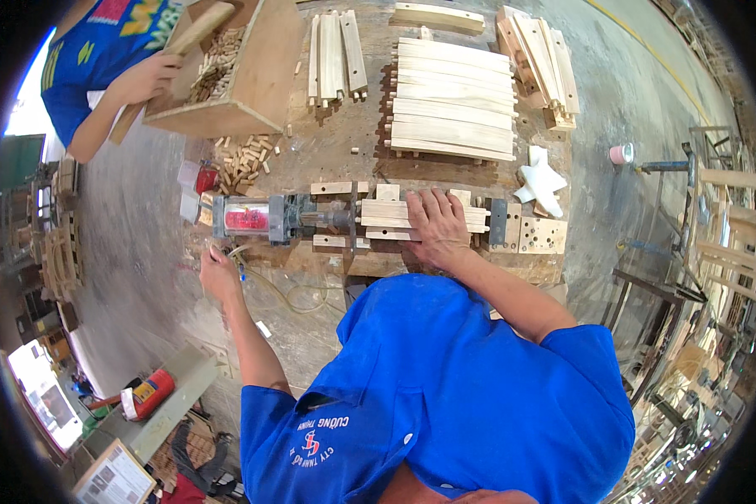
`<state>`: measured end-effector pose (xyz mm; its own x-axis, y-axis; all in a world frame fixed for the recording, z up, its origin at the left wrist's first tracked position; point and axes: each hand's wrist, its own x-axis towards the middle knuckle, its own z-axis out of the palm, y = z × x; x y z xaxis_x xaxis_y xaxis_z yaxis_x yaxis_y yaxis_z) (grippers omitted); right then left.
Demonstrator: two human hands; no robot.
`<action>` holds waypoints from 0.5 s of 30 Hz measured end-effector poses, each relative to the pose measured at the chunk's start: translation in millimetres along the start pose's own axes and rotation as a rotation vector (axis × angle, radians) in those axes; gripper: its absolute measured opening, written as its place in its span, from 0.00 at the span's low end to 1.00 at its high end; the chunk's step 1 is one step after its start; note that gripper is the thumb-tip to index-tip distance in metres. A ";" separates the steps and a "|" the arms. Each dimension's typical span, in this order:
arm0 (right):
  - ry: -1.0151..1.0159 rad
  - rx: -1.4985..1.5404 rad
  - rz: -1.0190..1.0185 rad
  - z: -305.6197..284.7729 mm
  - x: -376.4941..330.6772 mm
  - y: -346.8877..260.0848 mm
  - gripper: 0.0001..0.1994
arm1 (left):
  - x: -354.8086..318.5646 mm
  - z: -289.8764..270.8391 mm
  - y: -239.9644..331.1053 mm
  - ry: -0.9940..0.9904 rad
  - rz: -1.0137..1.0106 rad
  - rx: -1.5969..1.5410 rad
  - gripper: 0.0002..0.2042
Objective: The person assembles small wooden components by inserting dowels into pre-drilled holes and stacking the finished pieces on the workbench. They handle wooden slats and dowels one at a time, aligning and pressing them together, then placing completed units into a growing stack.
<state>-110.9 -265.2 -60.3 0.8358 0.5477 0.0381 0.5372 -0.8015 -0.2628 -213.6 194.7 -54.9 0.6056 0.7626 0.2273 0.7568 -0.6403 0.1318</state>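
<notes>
Light wooden slats lie side by side in a clamping jig on the workbench, their ends pointing left and right. My right hand is laid across them, fingers over the far edge and thumb toward the near side. To their left is an air cylinder with a clear body and dark end blocks, its rod pointing at the slats. My left hand is closed just below the cylinder's left end, near a thin hose. What those fingers hold is hidden.
Slatted panels are stacked beyond the jig, with loose slats alongside. Dowels lie spilled near a wooden box, where a co-worker's hand rests. A white star-shaped piece sits right; a cup stands beyond the bench.
</notes>
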 end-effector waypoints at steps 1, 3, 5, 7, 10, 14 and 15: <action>-0.015 -0.020 -0.005 -0.4 -0.2 0.5 0.54 | 2.0 1.6 1.2 -0.008 0.033 -0.014 0.16; -0.031 -0.022 -0.014 -1.5 0.4 -0.6 0.54 | 4.4 4.8 2.8 -0.023 0.096 -0.041 0.15; -0.027 0.016 -0.010 -1.7 1.6 -1.4 0.54 | 6.1 6.5 -0.5 -0.012 0.080 -0.061 0.14; -0.018 -0.007 -0.018 -1.5 2.2 -2.1 0.55 | 6.7 8.5 -4.0 -0.003 0.075 -0.105 0.14; -0.012 -0.015 -0.026 0.2 1.2 -1.8 0.55 | 5.0 12.1 -22.9 0.102 0.035 -0.272 0.14; -0.044 -0.036 -0.012 1.8 0.3 1.1 0.55 | -7.8 13.4 -24.2 0.067 -0.094 -0.412 0.15; -0.051 -0.043 -0.018 1.9 -0.4 1.6 0.56 | -8.8 12.9 -23.2 0.062 -0.122 -0.432 0.16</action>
<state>-110.6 -266.3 -62.6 0.8196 0.5730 -0.0065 0.5576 -0.8001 -0.2210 -233.4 204.0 -72.4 0.4923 0.8364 0.2408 0.6416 -0.5357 0.5490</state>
